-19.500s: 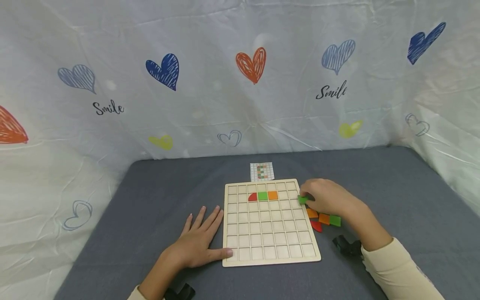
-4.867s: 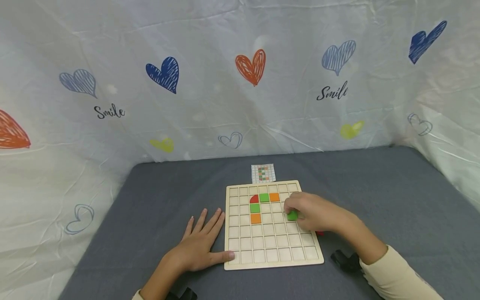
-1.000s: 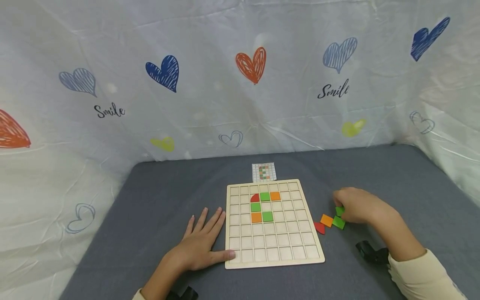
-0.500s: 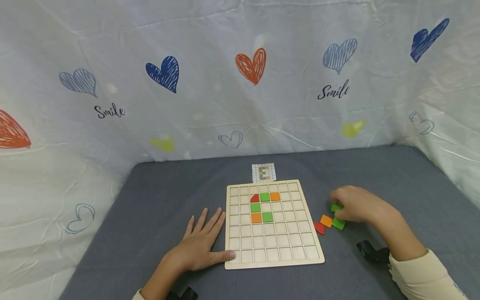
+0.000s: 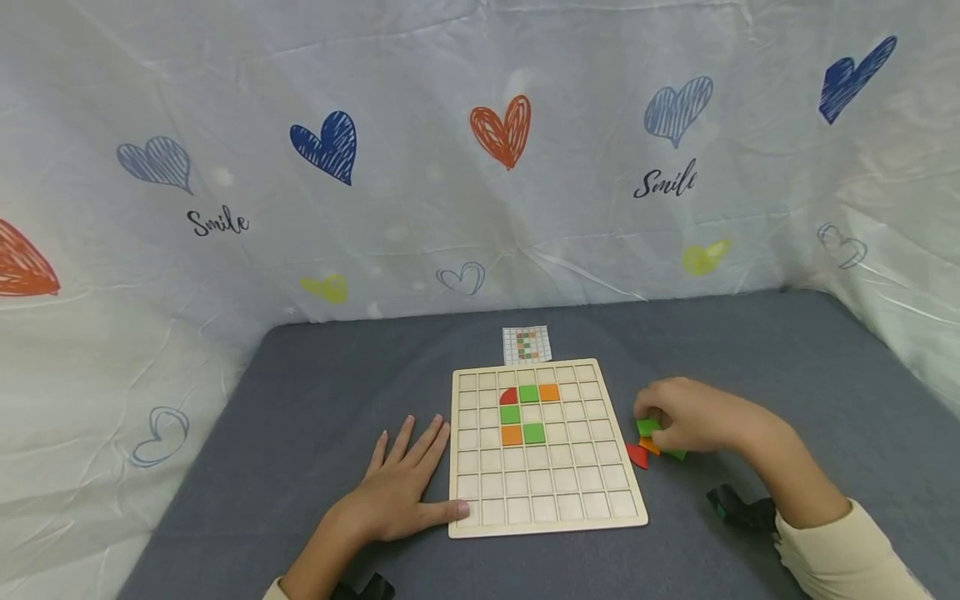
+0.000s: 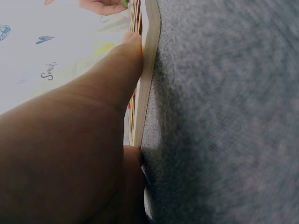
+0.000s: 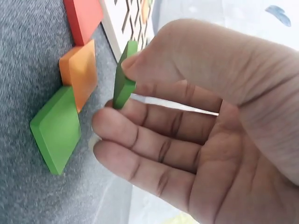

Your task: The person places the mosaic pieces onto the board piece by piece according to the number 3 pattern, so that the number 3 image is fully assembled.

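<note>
My right hand (image 5: 693,417) pinches a green square tile (image 7: 124,77) between thumb and fingers, just off the right side of the wooden grid board (image 5: 555,492). Below it on the cloth lie an orange tile (image 7: 81,72), another green tile (image 7: 57,130) and a red quarter-round tile (image 5: 637,455). My left hand (image 5: 397,492) lies flat with fingers spread at the board's left edge, its thumb on the lower left corner. Set in the grid are a red quarter-round piece (image 5: 509,397), green squares (image 5: 528,393) and orange squares (image 5: 549,392).
A small printed pattern card (image 5: 527,343) lies behind the board's far edge, showing coloured cells on a grid. Grey cloth (image 5: 337,367) covers the table. A white curtain (image 5: 405,208) with hearts hangs behind it.
A green tile has been added to the grid beside the lower orange one since several seconds ago. Within the last second, my right hand lifted another green tile and moved left toward the board.
</note>
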Action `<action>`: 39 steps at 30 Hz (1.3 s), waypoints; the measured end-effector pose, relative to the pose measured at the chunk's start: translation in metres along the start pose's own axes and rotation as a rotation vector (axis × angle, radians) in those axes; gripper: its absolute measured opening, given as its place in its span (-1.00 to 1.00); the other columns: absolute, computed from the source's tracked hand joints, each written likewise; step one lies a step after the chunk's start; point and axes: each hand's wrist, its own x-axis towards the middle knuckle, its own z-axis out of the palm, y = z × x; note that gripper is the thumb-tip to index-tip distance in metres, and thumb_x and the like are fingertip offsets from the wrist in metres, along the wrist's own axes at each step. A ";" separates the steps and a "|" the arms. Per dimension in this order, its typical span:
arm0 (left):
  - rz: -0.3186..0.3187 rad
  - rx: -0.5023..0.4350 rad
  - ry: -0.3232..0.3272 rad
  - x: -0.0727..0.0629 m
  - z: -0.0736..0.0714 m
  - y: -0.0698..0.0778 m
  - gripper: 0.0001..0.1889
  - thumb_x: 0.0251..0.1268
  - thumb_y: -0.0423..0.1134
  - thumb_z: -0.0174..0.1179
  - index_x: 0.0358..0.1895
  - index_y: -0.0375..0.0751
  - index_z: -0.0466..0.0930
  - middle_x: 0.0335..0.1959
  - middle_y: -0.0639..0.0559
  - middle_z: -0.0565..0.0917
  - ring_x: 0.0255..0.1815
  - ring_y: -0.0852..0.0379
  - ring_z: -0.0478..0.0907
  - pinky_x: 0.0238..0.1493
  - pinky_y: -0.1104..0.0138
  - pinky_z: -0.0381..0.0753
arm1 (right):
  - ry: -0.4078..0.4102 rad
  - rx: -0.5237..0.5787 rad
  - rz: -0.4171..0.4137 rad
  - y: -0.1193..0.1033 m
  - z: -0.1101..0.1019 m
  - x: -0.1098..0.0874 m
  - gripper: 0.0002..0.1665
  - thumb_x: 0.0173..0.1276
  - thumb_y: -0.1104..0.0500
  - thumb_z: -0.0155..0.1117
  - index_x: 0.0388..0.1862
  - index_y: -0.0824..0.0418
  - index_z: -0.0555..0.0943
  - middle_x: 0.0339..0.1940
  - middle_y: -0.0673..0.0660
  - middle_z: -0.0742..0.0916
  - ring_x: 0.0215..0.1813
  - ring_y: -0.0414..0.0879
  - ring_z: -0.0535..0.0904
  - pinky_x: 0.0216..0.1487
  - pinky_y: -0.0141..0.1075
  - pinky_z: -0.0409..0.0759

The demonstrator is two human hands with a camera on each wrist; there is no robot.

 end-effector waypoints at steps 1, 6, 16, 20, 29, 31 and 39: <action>-0.003 0.000 -0.001 0.000 0.000 0.000 0.19 0.06 0.70 -0.08 0.65 0.08 -0.19 0.64 0.18 -0.21 0.61 -0.09 -0.46 0.44 -0.21 -0.48 | -0.001 0.010 -0.009 -0.001 0.000 0.001 -0.73 0.07 0.42 0.30 -0.39 0.05 0.61 -0.51 -0.12 0.49 -0.47 -0.29 0.33 -0.41 -0.33 0.36; -0.013 0.002 -0.002 -0.001 -0.002 0.002 0.20 0.04 0.70 -0.07 0.65 0.09 -0.19 0.64 0.19 -0.21 0.61 -0.09 -0.46 0.45 -0.20 -0.49 | -0.010 0.061 -0.048 -0.006 0.004 0.004 -0.69 0.06 0.49 0.23 -0.45 0.05 0.54 -0.59 -0.10 0.37 -0.53 -0.29 0.23 -0.48 -0.35 0.23; -0.002 0.001 0.007 -0.001 0.000 0.000 0.18 0.07 0.67 -0.05 0.65 0.07 -0.18 0.64 0.17 -0.19 0.61 -0.10 -0.45 0.44 -0.21 -0.47 | -0.013 0.056 -0.061 -0.011 0.009 0.010 -0.62 0.03 0.55 0.18 -0.40 0.05 0.60 -0.55 -0.04 0.44 -0.50 -0.27 0.24 -0.48 -0.36 0.22; 0.013 -0.011 0.016 -0.002 -0.001 0.001 0.17 0.09 0.65 -0.02 0.66 0.06 -0.17 0.65 0.14 -0.17 0.61 -0.14 -0.43 0.43 -0.24 -0.46 | -0.007 0.037 -0.054 -0.013 0.011 0.011 -0.62 0.04 0.53 0.19 -0.37 0.06 0.63 -0.50 -0.02 0.49 -0.45 -0.25 0.30 -0.44 -0.34 0.27; 0.008 -0.025 -0.014 -0.005 -0.009 0.007 0.15 0.13 0.60 0.02 0.65 0.00 -0.12 0.65 0.09 -0.15 0.61 -0.17 -0.42 0.43 -0.26 -0.44 | 0.022 0.011 -0.113 -0.018 0.014 0.013 -0.64 0.00 0.50 0.24 -0.33 0.06 0.65 -0.47 -0.08 0.47 -0.42 -0.27 0.33 -0.41 -0.38 0.34; 0.009 -0.027 -0.017 -0.005 -0.009 0.007 0.15 0.14 0.60 0.03 0.65 0.00 -0.13 0.65 0.09 -0.16 0.61 -0.17 -0.42 0.43 -0.26 -0.44 | 0.033 -0.001 -0.134 -0.018 0.015 0.014 -0.65 0.01 0.48 0.25 -0.35 0.05 0.65 -0.48 -0.08 0.45 -0.43 -0.28 0.31 -0.42 -0.38 0.32; 0.006 0.003 0.005 0.001 0.001 -0.001 0.20 0.05 0.70 -0.08 0.65 0.06 -0.18 0.64 0.17 -0.20 0.62 -0.12 -0.44 0.44 -0.23 -0.46 | 0.089 -0.039 -0.188 -0.022 0.022 0.018 -0.68 0.08 0.45 0.28 -0.22 0.13 0.69 -0.34 -0.10 0.54 -0.35 -0.25 0.43 -0.34 -0.38 0.43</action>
